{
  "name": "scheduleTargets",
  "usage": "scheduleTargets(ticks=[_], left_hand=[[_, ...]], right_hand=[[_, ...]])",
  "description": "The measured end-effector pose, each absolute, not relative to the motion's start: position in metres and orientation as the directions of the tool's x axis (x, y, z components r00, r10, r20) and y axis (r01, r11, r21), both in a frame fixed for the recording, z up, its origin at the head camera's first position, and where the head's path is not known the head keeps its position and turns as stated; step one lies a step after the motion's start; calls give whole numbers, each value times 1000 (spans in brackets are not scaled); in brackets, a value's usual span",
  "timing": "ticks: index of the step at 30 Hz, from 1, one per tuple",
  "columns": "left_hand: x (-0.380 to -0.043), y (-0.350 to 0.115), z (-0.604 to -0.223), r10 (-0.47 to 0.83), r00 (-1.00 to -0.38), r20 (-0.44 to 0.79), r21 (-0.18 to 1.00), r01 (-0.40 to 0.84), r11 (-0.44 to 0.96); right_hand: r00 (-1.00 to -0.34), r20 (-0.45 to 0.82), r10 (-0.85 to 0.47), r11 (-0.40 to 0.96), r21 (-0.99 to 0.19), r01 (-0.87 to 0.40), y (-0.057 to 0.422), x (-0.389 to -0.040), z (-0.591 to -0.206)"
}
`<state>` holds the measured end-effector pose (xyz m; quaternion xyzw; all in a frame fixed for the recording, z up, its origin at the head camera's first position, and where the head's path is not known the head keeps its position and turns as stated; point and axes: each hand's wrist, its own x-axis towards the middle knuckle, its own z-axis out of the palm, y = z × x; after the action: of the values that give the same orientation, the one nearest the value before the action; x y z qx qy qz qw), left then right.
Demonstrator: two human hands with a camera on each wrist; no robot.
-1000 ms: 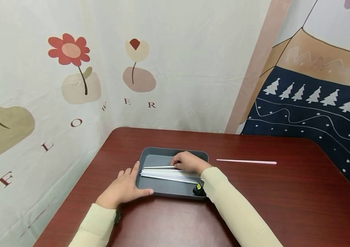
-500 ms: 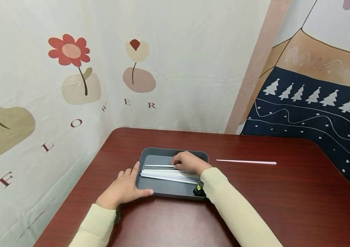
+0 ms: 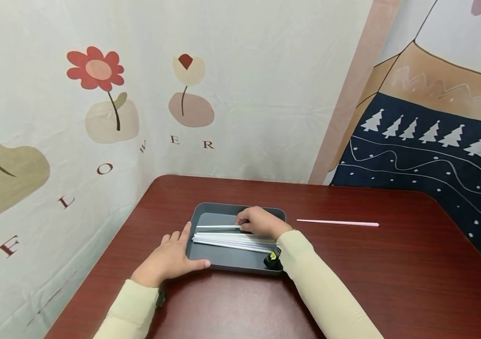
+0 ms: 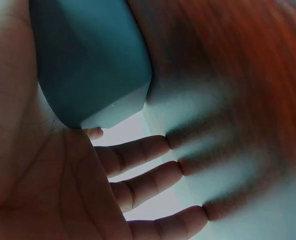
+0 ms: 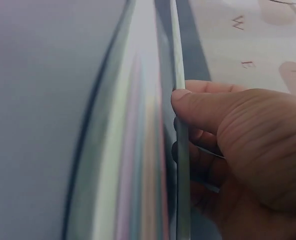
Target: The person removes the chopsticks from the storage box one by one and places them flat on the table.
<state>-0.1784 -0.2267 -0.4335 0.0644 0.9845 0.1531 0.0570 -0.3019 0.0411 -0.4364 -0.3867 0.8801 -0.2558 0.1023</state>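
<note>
In the gray tray (image 3: 233, 259), your right hand (image 3: 262, 222) pinched a slim pale stick (image 3: 219, 227) toward its far side while your left hand (image 3: 167, 258) rested outspread against its left end, so a light, level pinch seemed wisest.

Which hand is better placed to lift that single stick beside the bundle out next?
The right hand, I'd judge: it pinches that stick, clear of the bundle. The left hand is spread at the left end of the gray tray, holding no stick.
</note>
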Motion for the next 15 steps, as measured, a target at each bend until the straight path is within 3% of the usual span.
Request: scheduleTargets(ticks=[15], left_hand=[[-177, -225, -430, 151, -985, -88, 313, 116, 943]], right_hand=[[-682, 25, -731, 544, -583, -604, 50, -297, -415]])
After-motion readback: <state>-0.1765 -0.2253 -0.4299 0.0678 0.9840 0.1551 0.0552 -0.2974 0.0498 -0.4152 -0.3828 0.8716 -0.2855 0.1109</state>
